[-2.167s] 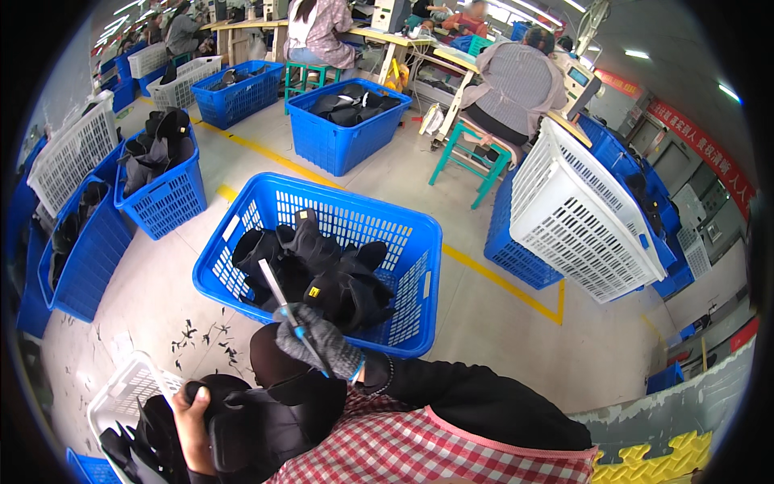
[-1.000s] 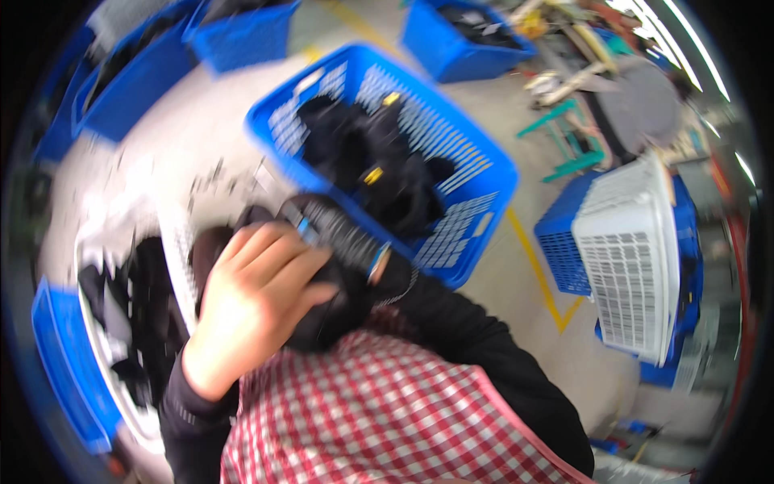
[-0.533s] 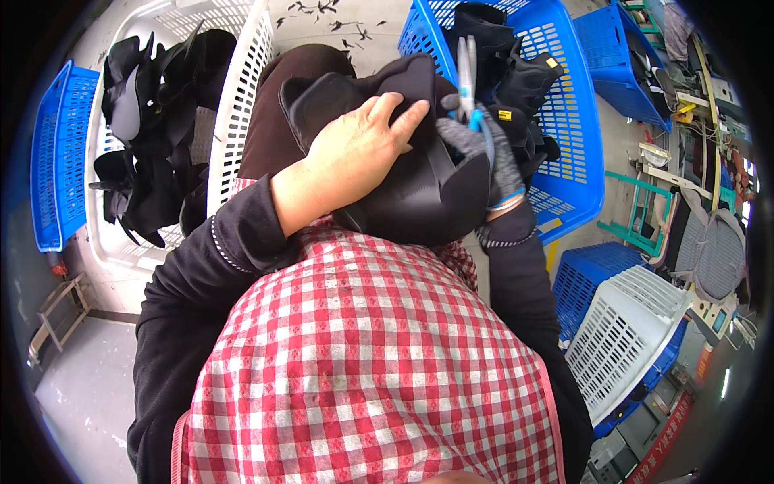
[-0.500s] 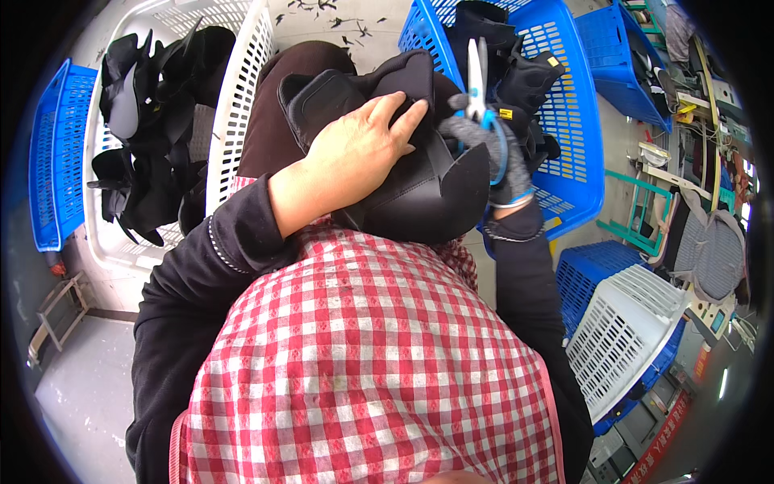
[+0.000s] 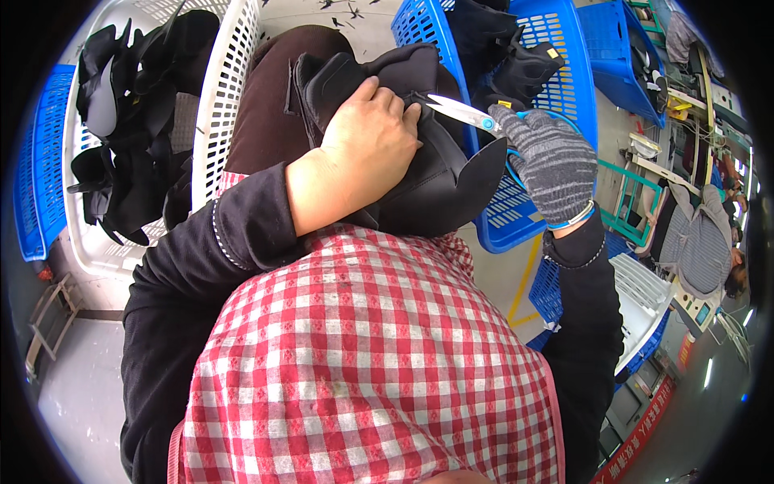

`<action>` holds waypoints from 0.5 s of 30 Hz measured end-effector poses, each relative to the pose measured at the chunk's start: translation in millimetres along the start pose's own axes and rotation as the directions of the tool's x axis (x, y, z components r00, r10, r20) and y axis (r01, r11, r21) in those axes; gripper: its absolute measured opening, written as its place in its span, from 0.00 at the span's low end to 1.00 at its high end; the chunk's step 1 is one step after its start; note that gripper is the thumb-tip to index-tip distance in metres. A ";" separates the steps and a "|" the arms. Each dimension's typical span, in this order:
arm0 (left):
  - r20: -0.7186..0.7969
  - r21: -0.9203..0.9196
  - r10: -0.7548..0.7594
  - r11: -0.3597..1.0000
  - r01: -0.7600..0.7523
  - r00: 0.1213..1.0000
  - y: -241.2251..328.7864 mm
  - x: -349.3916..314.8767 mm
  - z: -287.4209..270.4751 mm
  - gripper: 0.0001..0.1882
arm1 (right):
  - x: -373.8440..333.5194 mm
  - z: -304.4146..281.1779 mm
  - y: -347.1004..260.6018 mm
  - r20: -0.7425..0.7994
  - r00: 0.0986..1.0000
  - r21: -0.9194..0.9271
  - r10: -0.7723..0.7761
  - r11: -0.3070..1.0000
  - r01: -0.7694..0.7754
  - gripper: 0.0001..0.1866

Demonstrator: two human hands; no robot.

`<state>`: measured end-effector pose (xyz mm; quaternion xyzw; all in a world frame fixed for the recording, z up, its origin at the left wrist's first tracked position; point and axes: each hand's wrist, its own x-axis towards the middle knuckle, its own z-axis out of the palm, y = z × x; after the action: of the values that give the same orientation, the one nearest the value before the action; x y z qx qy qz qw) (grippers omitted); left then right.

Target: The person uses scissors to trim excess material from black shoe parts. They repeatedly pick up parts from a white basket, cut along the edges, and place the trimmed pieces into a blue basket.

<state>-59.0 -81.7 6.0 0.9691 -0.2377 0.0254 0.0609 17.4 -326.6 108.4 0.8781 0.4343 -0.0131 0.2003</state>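
A black sewn piece that looks like a shoe upper (image 5: 431, 181) lies across my lap, its curved flap turned to the right. My left hand (image 5: 367, 141), bare, is closed on it with curled fingers pressing into the material. A grey knitted glove covers my right hand (image 5: 555, 165), which grips scissors (image 5: 466, 111) with blue handles. The silvery blades point left, close together, their tips beside my left fingers at a seam of the upper. Whether the tips touch the material I cannot tell.
On the left a white basket (image 5: 216, 129) holds several black uppers (image 5: 153, 64), with a blue crate (image 5: 40, 161) beyond it. A blue basket (image 5: 584, 81) with more black pieces stands at the right. Dark scraps (image 5: 352, 11) litter the floor ahead. A checked apron (image 5: 363, 355) covers my lap.
My right hand has swung right and turned, so the scissors, upright before, now point left toward the upper. My left fingers have curled in from a flatter spread.
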 end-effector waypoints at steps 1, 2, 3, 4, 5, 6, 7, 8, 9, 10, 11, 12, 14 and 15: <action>-0.006 -0.015 -0.012 1.000 0.012 1.000 -0.1 0.0 0.0 0.26 | 1.3 1.5 -0.4 0.014 1.000 0.026 0.001 1.000 -0.001 0.27; 0.001 -0.016 -0.016 1.000 0.016 1.000 -0.2 -0.2 -0.2 0.26 | 1.5 3.0 -0.8 0.015 1.000 0.035 0.001 0.999 -0.001 0.27; 0.016 -0.009 -0.018 1.000 0.018 1.000 -0.4 -0.2 -0.6 0.26 | 1.3 4.7 -1.2 0.006 1.000 0.033 0.000 0.999 0.000 0.27; 0.024 -0.021 -0.022 1.000 0.022 0.999 -0.6 0.0 -1.2 0.26 | 1.1 6.3 -1.3 0.030 0.999 0.013 0.014 1.000 -0.014 0.27; 0.038 -0.027 -0.023 0.999 0.024 0.999 -0.7 0.4 -1.8 0.26 | 0.6 7.5 -2.0 0.058 0.998 0.021 0.028 0.999 -0.029 0.26; 0.052 -0.033 -0.023 0.999 0.025 0.998 -0.7 1.1 -2.5 0.26 | 0.4 8.5 -2.6 0.041 0.999 0.023 0.027 0.999 -0.028 0.27; 0.054 -0.032 -0.016 0.999 0.018 0.998 -1.0 1.8 -3.1 0.26 | 0.6 9.3 -3.7 0.036 0.999 0.005 0.037 0.999 -0.037 0.28; 0.056 -0.031 -0.010 0.999 0.011 0.998 -1.1 2.6 -3.7 0.26 | 0.8 9.4 -4.2 0.030 0.998 -0.012 0.047 0.999 -0.046 0.29; 0.054 -0.018 -0.002 1.000 0.003 0.999 -1.4 3.5 -4.0 0.26 | 1.7 9.7 -4.9 -0.005 1.000 -0.049 0.023 0.999 -0.023 0.27; 0.056 -0.034 -0.001 0.999 0.003 0.998 -1.7 4.3 -4.2 0.26 | 2.4 9.3 -5.3 0.002 1.000 -0.052 0.021 0.998 -0.021 0.26; 0.055 -0.037 0.001 0.999 0.001 0.998 -2.0 5.1 -4.3 0.26 | 3.5 9.2 -5.1 -0.003 1.000 -0.063 0.015 0.998 -0.015 0.26; 0.062 -0.035 0.006 0.999 -0.004 0.998 -2.7 5.5 -4.0 0.26 | 4.6 9.1 -5.1 -0.018 1.000 -0.087 0.009 0.996 -0.011 0.26; 0.052 -0.049 0.008 0.999 -0.005 0.999 -3.8 6.4 -3.1 0.26 | 6.7 9.7 -3.7 0.008 1.000 -0.062 0.005 0.998 -0.005 0.25; 0.061 -0.049 0.012 0.999 -0.009 0.998 -3.8 6.7 -2.4 0.26 | 7.1 10.8 -3.2 0.009 1.000 -0.058 0.005 0.998 -0.004 0.26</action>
<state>-51.4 -81.1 8.4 0.9664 -0.2451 -0.0098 0.0771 21.0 -323.4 96.0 0.8729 0.4315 -0.0041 0.2277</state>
